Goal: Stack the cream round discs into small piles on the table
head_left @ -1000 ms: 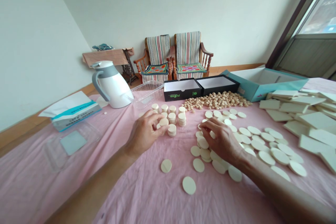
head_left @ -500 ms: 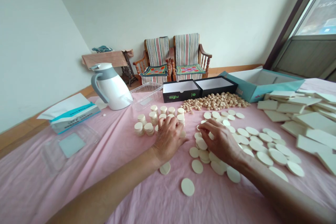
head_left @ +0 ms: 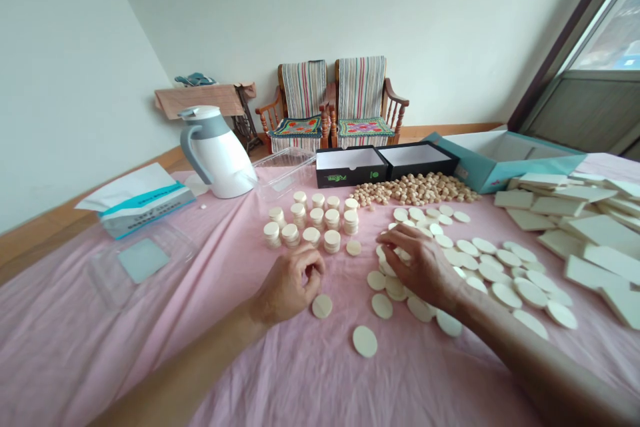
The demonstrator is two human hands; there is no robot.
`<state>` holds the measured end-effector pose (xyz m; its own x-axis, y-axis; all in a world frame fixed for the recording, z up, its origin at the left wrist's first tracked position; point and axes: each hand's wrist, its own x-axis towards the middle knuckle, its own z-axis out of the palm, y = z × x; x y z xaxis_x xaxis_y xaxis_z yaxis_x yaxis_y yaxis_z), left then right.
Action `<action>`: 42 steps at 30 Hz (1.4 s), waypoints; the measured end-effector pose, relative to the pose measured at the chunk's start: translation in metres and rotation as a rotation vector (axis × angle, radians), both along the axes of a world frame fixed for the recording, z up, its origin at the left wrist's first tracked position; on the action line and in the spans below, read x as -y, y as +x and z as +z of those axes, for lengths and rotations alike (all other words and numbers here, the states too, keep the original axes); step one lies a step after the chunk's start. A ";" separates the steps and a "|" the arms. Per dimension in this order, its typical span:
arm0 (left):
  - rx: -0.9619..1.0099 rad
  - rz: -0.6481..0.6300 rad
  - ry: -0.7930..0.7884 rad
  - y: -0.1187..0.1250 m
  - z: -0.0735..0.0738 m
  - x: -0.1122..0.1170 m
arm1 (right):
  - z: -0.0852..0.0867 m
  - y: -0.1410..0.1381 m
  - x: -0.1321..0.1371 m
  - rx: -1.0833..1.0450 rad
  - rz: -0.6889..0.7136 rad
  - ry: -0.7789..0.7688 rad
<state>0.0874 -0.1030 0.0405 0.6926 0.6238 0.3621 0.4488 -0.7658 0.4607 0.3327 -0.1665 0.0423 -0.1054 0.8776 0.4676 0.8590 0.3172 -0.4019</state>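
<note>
Short stacks of pale round wooden discs (head_left: 332, 240) stand in rows at the middle of the table. Just in front of them, my left hand (head_left: 293, 283) is curled, thumb and forefinger bent into a loop with nothing showing in it. One loose disc (head_left: 323, 306) lies close by its thumb. My right hand (head_left: 420, 263) reaches over the left side of a spread of loose discs (head_left: 493, 271), its fingers bent down and drawn together among them. Whatever its fingertips hold is hidden. A single disc (head_left: 353, 248) lies right of the front stacks, and another disc (head_left: 365, 341) lies nearer me.
Small wooden beads (head_left: 417, 189) are heaped before two black boxes (head_left: 347, 177). A teal box (head_left: 493, 173) and square wooden pieces (head_left: 595, 227) occupy the right. On the left are a white-grey jug (head_left: 223, 163), a tissue pack (head_left: 145, 207) and clear plastic trays (head_left: 285, 172).
My left hand has drawn back from the stacks toward me and left, uncovering the front stacks. My right hand stays over the loose discs. The view has shifted slightly.
</note>
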 end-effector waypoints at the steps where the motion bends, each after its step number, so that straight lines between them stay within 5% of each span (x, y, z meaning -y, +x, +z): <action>1: 0.019 0.019 -0.022 -0.001 0.002 -0.003 | 0.003 -0.006 0.003 0.006 0.044 -0.026; 7: -0.071 0.037 -0.127 -0.006 -0.001 -0.011 | 0.023 -0.064 0.021 0.160 0.364 -0.250; 14: -0.098 0.068 -0.178 -0.007 -0.011 -0.010 | 0.015 -0.102 0.021 0.327 0.370 -0.296; 26: -0.093 0.067 -0.175 -0.008 -0.013 -0.010 | 0.018 -0.040 -0.032 0.171 0.065 -0.148; 42: -0.109 0.053 -0.145 -0.009 -0.014 -0.011 | -0.008 -0.036 -0.038 0.222 -0.032 -0.218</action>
